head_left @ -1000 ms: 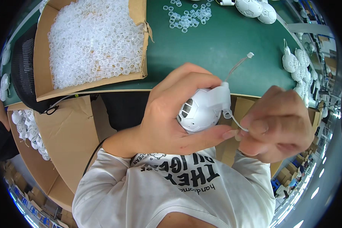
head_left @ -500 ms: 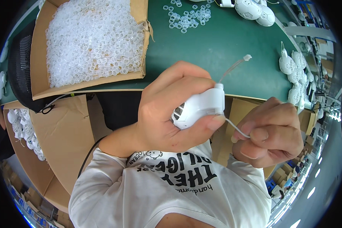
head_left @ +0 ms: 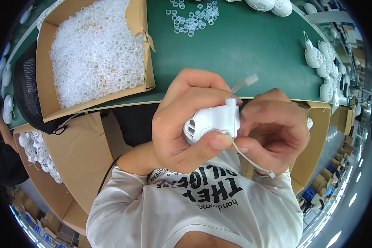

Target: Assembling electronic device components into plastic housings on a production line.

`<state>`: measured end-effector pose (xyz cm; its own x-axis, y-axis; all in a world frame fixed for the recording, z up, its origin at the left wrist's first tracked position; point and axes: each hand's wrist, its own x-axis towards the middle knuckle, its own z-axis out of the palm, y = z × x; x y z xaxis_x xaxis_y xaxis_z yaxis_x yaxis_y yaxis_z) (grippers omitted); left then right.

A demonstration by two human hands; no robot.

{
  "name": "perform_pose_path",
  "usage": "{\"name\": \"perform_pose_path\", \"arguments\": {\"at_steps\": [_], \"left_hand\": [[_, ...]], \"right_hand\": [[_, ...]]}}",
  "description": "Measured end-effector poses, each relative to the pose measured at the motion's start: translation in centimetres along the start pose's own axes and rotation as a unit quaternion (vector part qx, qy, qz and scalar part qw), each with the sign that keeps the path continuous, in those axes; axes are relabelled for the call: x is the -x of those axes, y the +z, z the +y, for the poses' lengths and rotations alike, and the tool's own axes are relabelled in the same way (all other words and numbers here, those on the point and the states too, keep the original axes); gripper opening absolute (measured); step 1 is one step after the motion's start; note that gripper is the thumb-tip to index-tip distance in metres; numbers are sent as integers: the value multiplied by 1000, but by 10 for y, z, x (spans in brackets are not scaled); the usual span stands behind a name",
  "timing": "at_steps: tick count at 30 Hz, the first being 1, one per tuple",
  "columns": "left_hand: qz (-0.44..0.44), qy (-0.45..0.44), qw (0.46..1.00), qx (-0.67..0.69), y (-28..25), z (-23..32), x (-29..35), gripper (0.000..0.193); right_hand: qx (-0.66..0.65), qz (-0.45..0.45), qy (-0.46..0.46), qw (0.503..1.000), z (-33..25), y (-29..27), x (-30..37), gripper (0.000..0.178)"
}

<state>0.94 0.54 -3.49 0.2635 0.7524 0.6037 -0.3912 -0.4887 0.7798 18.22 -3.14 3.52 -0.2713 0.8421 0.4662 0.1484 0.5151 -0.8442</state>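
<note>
So the left hand (head_left: 173, 124) has its fingers wrapped round the white casing (head_left: 217, 120), long axis roughly sideways, near the tabletop (head_left: 231, 53) edge; right hand (head_left: 291, 128), fingers curled, is at its right end, grip unclear.

Taking the held white housing (head_left: 217, 122) as the dial's centre, the widest passage runs toward 1 o'clock over the green surface (head_left: 235, 45), between loose clear rings (head_left: 191, 25) near 12 and a cluster of white balls (head_left: 323, 69) at 2. Two further balls (head_left: 261, 4) limit its far end. A connector lead (head_left: 251, 79) pokes into the near end. The right hand (head_left: 277, 128) blocks 3 o'clock, the left hand (head_left: 182, 124) 9. At 10 stands the ring-filled cardboard box (head_left: 149, 68), its wall near the left hand's knuckles. A thin white cord (head_left: 250, 161) trails toward 5.
</note>
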Motion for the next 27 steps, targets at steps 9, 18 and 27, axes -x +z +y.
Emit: {"name": "perform_pose_path", "arguments": {"at_steps": [9, 18, 27], "left_hand": [[18, -102, 987, 120, 14, 3, -1, 44], [1, -159, 970, 183, 17, 3, -3, 47], [-15, -139, 979, 149, 19, 0, -3, 46]], "right_hand": [[84, 12, -37, 996, 2, -10, 4, 31], [136, 64, -39, 988, -2, -5, 6, 27], [153, 53, -27, 986, -3, -13, 5, 25]]}}
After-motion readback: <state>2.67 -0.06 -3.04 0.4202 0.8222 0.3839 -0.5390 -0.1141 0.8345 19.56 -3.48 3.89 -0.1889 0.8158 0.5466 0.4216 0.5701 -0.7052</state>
